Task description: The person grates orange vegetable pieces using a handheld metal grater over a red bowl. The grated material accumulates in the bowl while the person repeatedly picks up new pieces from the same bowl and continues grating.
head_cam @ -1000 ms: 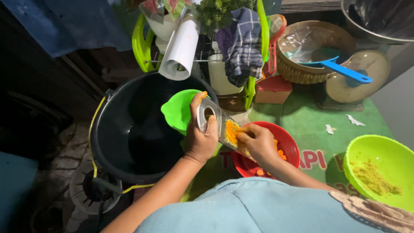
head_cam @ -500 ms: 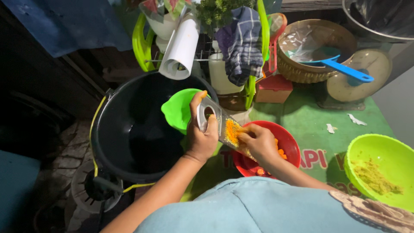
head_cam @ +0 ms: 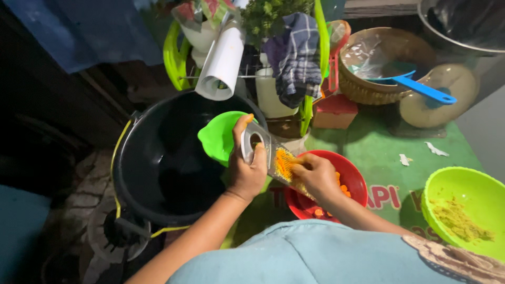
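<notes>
While left hand (head_cam: 247,171) still grips grater (head_cam: 268,152), right hand (head_cam: 315,176) closed on orange bit, slid lower over red bowl (head_cam: 353,181).

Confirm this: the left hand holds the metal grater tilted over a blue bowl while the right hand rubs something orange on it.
Not quite: the bowl under the grater is red, not blue, as the head view shows. The left hand holds the grater; the right hand rubs the orange piece.

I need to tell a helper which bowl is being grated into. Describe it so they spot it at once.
Start at the big black bucket on the left, then move right past the left hand holding the metal grater. Under the grater and the right hand sits the red bowl with orange bits. The neighbouring bowls are green; this is the only red one.
</notes>
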